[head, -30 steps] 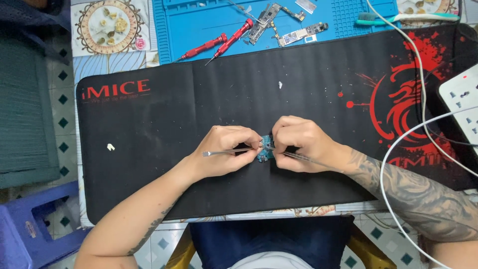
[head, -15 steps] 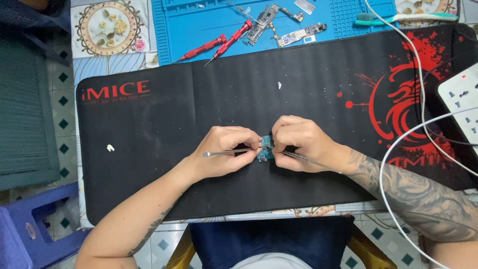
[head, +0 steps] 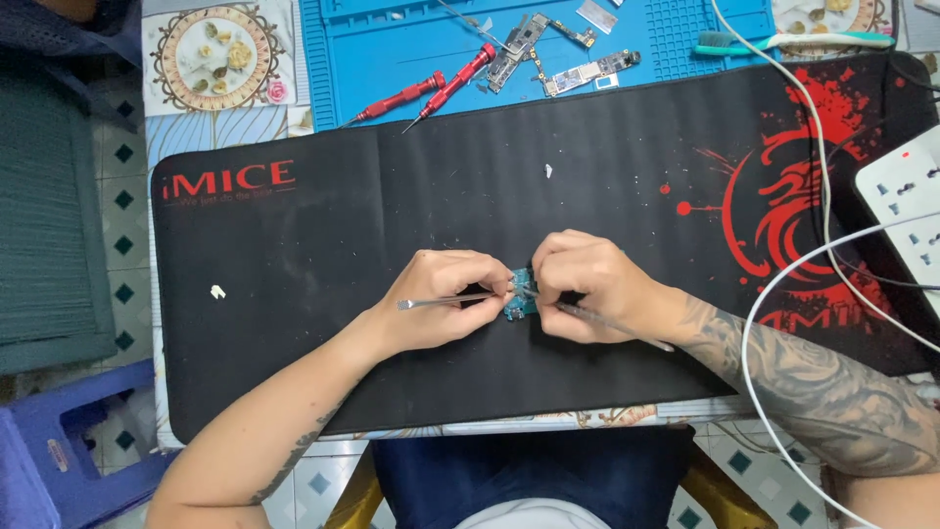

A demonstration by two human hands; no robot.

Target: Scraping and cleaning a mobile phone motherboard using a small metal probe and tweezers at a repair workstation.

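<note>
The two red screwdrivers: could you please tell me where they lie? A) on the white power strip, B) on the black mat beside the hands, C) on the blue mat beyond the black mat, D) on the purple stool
C: the red screwdrivers lie on the blue mat, at the far edge of the black mat, well away from both hands.

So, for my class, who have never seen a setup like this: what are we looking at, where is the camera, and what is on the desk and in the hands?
One camera, worn on the person's head, looks down at a black desk mat. The left hand holds metal tweezers; the right hand holds a thin metal tool. Between them sits a small blue circuit board. Behind lie a blue work mat with two red screwdrivers and phone parts, a toothbrush and, right, a white power strip.
</note>
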